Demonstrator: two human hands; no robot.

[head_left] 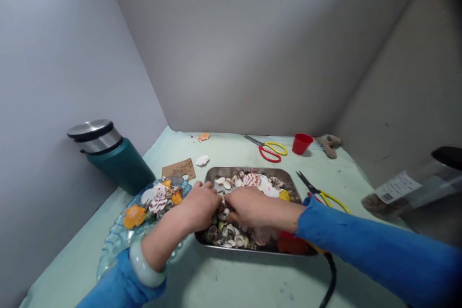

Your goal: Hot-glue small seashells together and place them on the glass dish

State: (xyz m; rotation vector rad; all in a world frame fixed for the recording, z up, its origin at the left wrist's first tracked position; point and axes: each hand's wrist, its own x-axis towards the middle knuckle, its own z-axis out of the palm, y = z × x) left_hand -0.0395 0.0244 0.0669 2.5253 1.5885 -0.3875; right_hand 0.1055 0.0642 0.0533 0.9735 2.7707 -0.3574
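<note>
Low over a metal tray point(252, 250) full of shells, both hands meet near its left half. My left hand point(202, 204) reaches across the tray's left rim with curled fingers, a pale bangle point(146, 264) on its wrist. My right hand point(249, 204) comes in from the right, fingers bent and pressed together close to the left fingertips. Whatever the fingertips pinch is too small or covered to make out. Small shells point(231, 238) lie beneath and around the hands. Behind them in the tray are a red-striped scallop shell point(251, 179) and a yellow piece point(285, 195).
At left, a blue glass dish point(111, 245) holds shells beside a teal bottle point(121, 163). Scissors point(269, 147) and a red cup point(302, 144) stand behind the tray. More scissors point(321, 192) and a clear jar point(404, 192) are at right. A black cord point(331, 279) runs in front.
</note>
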